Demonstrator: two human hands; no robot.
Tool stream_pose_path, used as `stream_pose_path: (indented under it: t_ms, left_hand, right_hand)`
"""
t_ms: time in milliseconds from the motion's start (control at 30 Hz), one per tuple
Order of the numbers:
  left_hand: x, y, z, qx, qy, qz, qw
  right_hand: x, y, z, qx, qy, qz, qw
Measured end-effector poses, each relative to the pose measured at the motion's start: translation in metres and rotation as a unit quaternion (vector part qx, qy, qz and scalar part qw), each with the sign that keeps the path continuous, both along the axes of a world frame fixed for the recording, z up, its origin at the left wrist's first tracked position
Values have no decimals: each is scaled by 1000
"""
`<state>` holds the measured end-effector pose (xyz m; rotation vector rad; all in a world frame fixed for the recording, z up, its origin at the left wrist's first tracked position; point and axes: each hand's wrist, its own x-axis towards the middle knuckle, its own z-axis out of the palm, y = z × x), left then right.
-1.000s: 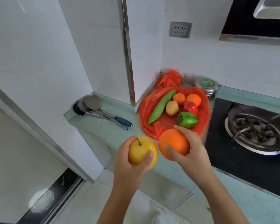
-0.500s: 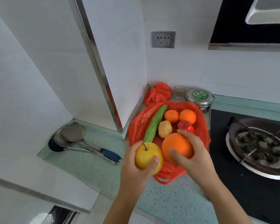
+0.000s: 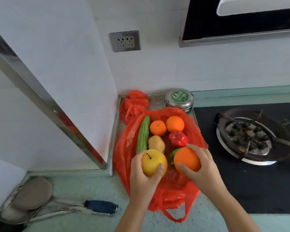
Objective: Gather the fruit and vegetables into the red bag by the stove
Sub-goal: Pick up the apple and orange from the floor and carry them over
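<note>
Red thin-plastic bag [image 3: 122,158]: lies spread open on pale green speckled counter [image 3: 90,186], right beside black glass stove top [image 3: 249,190]. Inside: bumpy green gourd [image 3: 143,134], small orange mandarin [image 3: 158,128], medium round orange [image 3: 175,123], tan potato [image 3: 156,144], red bell pepper [image 3: 177,138], green bell pepper [image 3: 173,154] partly hidden. Over near half of bag: left hand [image 3: 141,180], fingers and thumb curled round smooth yellow apple [image 3: 153,162]; right hand [image 3: 204,171], grasping large round orange [image 3: 187,159]. Held fruits close together, narrowly apart.
</note>
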<state>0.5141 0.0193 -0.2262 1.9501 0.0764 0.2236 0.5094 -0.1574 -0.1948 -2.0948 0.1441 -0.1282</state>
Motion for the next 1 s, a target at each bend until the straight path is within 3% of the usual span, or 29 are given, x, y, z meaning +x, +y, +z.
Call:
stream_pose_path:
  t_ms: [233, 433, 767, 1000]
  left_hand:
    - [30, 4, -30, 30, -10, -100, 994]
    - [39, 5, -50, 45, -7, -147, 988]
    - [45, 8, -64, 48, 4, -159, 986]
    - [48, 0, -67, 50, -11, -167, 985]
  right_hand:
    - [7, 13, -30, -50, 35, -46, 997]
    - [6, 19, -43, -34, 60, -63, 996]
    - [0, 22, -57, -81, 86, -17, 993]
    - [9, 13, -72, -86, 99, -61, 989]
